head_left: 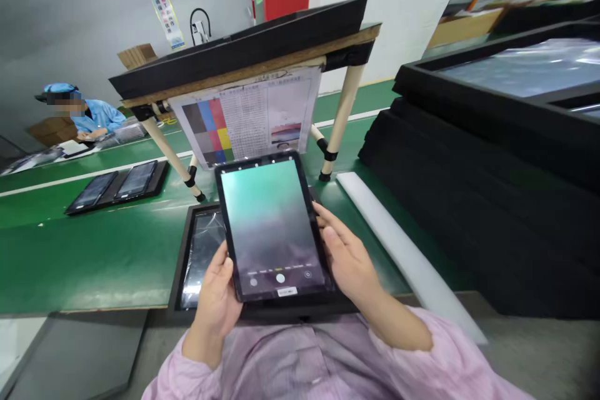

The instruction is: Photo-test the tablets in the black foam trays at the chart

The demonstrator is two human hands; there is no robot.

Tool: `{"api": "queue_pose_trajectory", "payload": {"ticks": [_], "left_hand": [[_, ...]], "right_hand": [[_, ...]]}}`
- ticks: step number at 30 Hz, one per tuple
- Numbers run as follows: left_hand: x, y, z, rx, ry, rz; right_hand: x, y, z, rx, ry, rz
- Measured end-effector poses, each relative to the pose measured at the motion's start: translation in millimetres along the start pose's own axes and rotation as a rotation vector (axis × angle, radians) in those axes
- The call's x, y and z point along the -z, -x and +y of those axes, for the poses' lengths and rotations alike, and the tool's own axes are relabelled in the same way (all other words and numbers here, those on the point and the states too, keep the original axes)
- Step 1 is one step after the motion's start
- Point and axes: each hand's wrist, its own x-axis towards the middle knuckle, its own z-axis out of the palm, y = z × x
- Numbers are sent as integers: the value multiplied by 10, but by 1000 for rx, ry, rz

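I hold a black tablet (272, 225) upright in front of me, its screen lit with a camera view in green and grey. My left hand (216, 297) grips its lower left edge, thumb on the front bezel. My right hand (344, 256) grips the right edge, fingers curled round it. Behind the tablet a printed colour chart sheet (248, 115) hangs from a small tilted stand (244, 53). Under the tablet lies a black tray (180, 275) holding another tablet wrapped in film (204, 250).
A green conveyor belt (94, 244) runs left to right. A second tray with two tablets (117, 184) lies at left. Stacked black foam trays (492, 156) rise on the right, with a white foam strip (398, 244) beside them. A co-worker in blue (87, 115) sits far left.
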Motion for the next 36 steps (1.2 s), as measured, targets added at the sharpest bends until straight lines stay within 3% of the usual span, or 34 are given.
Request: {"api": "queue_pose_trajectory", "payload": {"ticks": [3, 5, 8, 10, 13, 18, 26, 36], "left_hand": [[3, -68, 141, -257, -66, 82], [4, -122, 157, -498, -190, 120], [24, -160, 130, -825, -613, 78], [26, -152, 117, -926, -933, 92], [0, -128, 116, -951, -1179, 190], [-22, -132, 101, -951, -1285, 232], [-5, -159, 70, -975, -1279, 225], [1, -143, 58, -1024, -1275, 238]], "right_hand": [[-270, -105, -128, -92, -353, -63], [-402, -200, -189, -157, -452, -115], [-501, -321, -238, -165, -459, -137], [-526, -371, -247, -142, -410, -128], [-548, -407, -243, -97, -353, -93], [-581, -421, -228, -69, -323, -66], [-583, -438, -206, -22, -493, -145], [-605, -408, -140, -9, -549, -118]]}}
